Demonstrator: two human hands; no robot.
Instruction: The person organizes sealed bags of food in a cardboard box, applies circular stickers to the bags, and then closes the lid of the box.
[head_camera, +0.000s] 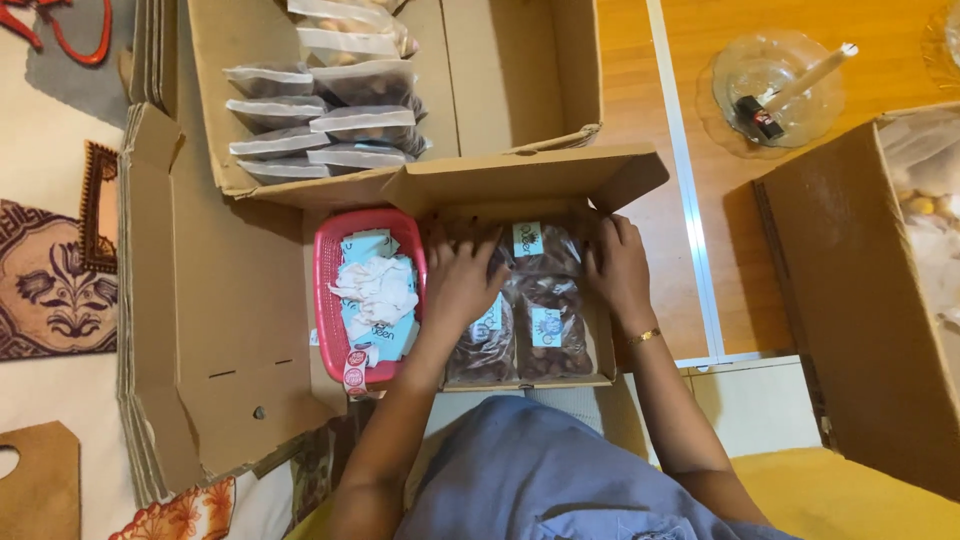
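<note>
A small open cardboard box lies in front of me, filled with clear packets of dark brown dried fruit that carry light blue labels. My left hand rests palm down on the packets at the box's left side, fingers spread. My right hand, with a thin gold bracelet at the wrist, presses against the box's right inner wall and the edge of the packets. The box's lid flap stands open at the far side.
A red plastic basket with blue labels and crumpled white paper sits left of the box. A large carton beyond holds several sealed packets. Flat cardboard stacks lie left, another carton right, a glass dish on the wooden floor.
</note>
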